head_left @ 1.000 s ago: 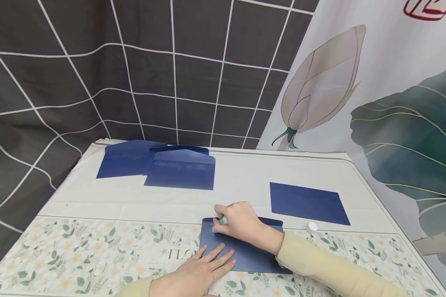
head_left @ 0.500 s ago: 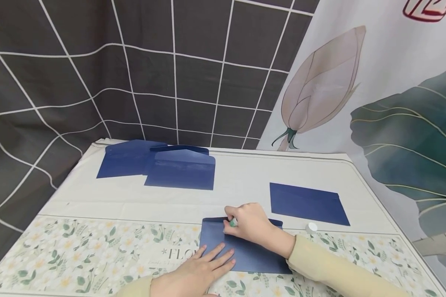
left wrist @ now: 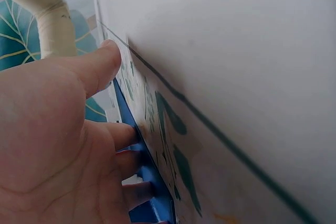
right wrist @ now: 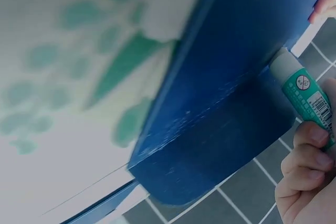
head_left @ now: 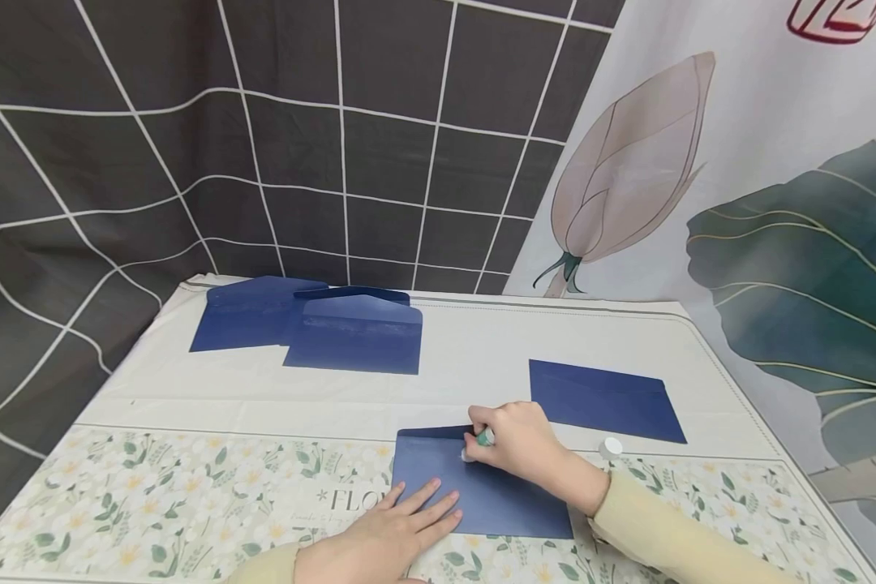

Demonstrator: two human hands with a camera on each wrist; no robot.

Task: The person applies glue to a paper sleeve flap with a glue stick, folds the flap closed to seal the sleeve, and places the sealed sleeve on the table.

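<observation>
1. Comparing the head view with its earlier moments, we find the right hand [head_left: 521, 438] farther right beside the flap [head_left: 438, 432] of the near envelope [head_left: 492, 499], its fingers and thumb clamped on the glue stick [head_left: 486, 438]. We judge a stroke to be under way: more of the flap's length has been passed, and the flap is not yet folded down. The left hand [head_left: 394, 531] keeps its place, fingers spread apart on the envelope's lower left, so the paper seems steady. A white cap [head_left: 611, 448] lies just beside another envelope [head_left: 607, 401].

2. Through the left wrist view, we see the left hand's fingers over the blue envelope and its thumb well apart from them; it grasps nothing.

3. From the right wrist view, we see the stick's white end at the crease between envelope and flap. Pale streaks [right wrist: 181, 121] mark that crease toward the flap's rounded corner, which suggests glue there; we cannot tell how even the coat is.
</observation>
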